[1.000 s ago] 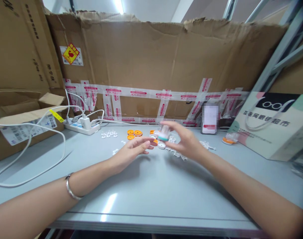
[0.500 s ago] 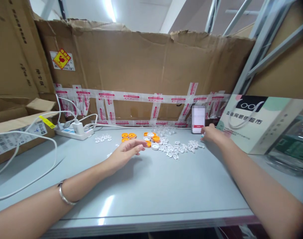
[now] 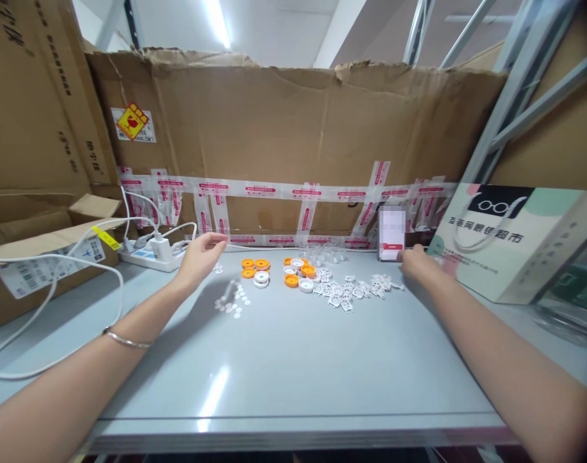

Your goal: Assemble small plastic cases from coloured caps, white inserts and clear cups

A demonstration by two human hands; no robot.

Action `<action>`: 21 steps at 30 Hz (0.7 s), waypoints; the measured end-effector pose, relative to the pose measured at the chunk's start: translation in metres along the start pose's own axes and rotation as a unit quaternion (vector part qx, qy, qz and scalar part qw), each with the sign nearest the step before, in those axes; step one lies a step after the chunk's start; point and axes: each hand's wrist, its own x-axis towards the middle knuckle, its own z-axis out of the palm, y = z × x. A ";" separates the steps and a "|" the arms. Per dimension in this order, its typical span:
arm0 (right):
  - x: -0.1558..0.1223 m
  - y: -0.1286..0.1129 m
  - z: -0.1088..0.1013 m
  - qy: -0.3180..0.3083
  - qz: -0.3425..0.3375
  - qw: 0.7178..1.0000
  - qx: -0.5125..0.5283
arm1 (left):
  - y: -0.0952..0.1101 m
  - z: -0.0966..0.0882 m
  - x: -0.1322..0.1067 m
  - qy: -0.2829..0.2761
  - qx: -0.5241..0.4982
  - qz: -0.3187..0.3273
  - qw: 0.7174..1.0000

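My left hand (image 3: 200, 260) is raised over the left part of the table, its fingers stretched out and nothing visible in them. It partly covers a few translucent discs (image 3: 218, 269); small white discs (image 3: 233, 301) lie in front of it. My right hand (image 3: 418, 263) is at the lower right edge of the upright phone (image 3: 392, 233), fingers bent together; any small thing in them is hidden. Between the hands lie orange wheel-like rings (image 3: 261, 264), white rings (image 3: 306, 285), a spread of small white plastic frames (image 3: 341, 296) and clear plastic pieces (image 3: 325, 254) behind.
A large cardboard sheet (image 3: 274, 128) closes off the back. On the left are an open carton (image 3: 47, 257), a power strip (image 3: 151, 258) and looping white cables (image 3: 114, 273). On the right stand a paper bag (image 3: 486, 257) and a large clear bottle (image 3: 573, 308).
My left hand has moved left and up, away from the rings, uncovering the small white discs. My right hand stays by the phone. The whole view has shifted slightly.
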 end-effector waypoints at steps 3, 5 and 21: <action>0.000 0.000 -0.001 0.017 0.003 1.000 0.009 | -0.022 -0.017 0.015 -0.024 0.083 -0.001 0.996; 0.000 -0.002 -0.004 0.043 0.000 0.999 0.021 | -0.034 -0.021 0.020 -0.056 0.127 0.001 0.990; -0.044 -0.078 -0.029 0.220 -0.288 0.891 0.275 | 0.001 0.017 -0.010 -0.087 0.161 0.099 0.978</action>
